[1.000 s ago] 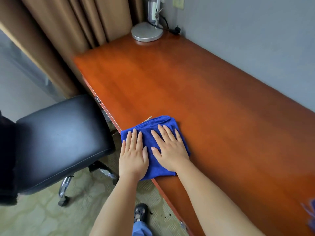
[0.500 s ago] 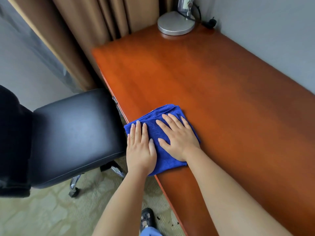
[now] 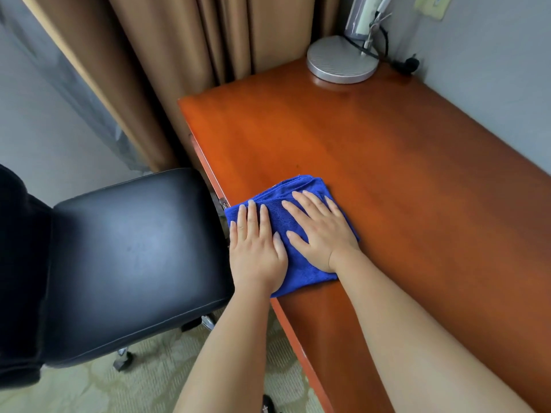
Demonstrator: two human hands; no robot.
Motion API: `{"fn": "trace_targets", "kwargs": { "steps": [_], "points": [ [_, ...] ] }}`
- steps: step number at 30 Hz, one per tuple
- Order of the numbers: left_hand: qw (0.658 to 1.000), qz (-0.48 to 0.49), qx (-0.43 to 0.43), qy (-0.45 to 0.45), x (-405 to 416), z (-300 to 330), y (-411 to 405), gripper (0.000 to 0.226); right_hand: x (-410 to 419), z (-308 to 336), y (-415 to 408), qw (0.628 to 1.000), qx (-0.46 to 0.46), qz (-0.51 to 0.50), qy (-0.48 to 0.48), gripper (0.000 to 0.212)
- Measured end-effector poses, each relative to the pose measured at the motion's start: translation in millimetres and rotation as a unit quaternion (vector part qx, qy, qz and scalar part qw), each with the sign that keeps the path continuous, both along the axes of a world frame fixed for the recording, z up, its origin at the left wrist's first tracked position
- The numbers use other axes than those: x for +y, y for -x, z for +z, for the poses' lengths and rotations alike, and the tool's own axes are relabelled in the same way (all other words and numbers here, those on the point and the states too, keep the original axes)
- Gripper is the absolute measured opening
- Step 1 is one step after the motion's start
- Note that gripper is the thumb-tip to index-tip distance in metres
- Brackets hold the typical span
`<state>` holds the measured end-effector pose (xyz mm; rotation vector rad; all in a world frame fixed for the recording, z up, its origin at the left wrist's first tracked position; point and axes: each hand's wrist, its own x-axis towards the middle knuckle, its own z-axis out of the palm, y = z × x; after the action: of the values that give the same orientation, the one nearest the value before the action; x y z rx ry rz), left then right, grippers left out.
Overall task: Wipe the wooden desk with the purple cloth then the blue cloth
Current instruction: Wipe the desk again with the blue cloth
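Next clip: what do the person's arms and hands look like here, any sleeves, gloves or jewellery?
Both forearms are bare, with no sleeves in view. The left hand and right hand wear no gloves, and no rings, watch or bracelets show. The fingernails are short, with no coloured polish.

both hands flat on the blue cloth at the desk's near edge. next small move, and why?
Probably push the blue cloth forward along the desk toward the lamp base. The left hand and right hand both press flat on it, so it is ready to slide. It sits at the near edge beside the chair, with a long bare stretch of wood ahead.
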<state>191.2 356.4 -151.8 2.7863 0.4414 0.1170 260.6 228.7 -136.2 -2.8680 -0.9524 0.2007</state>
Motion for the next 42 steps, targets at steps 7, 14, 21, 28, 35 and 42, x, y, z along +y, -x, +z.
{"fn": "trace_targets", "kwargs": {
  "steps": [7, 14, 21, 28, 35, 42],
  "points": [
    [0.999, -0.017, 0.034, -0.001, 8, 4, -4, 0.075, 5, 2, 0, 0.999, -0.008, -0.007, 0.034, 0.065],
    [0.997, 0.008, 0.048, 0.066, -8, 10, 36, 0.058, -5, 5, 42, 0.999, -0.004, 0.016, 0.038, 0.075],
    [0.989, 0.068, 0.006, 0.133, -34, 11, 45, 0.069, -19, 11, 53, 0.998, 0.053, -0.008, -0.015, 0.065],
    [0.984, 0.1, -0.038, 0.142, -24, 2, 24, 0.069, -1, -4, 31, 0.999, 0.016, -0.018, -0.042, 0.075],
    [0.988, 0.107, -0.047, 0.1, 16, -3, -28, 0.079, 42, -4, -25, 0.999, 0.01, 0.002, -0.041, 0.073],
    [0.993, 0.094, -0.037, 0.059, 61, -5, -83, 0.073, 88, -2, -77, 1.0, 0.005, -0.006, -0.021, 0.071]
  ]
}}
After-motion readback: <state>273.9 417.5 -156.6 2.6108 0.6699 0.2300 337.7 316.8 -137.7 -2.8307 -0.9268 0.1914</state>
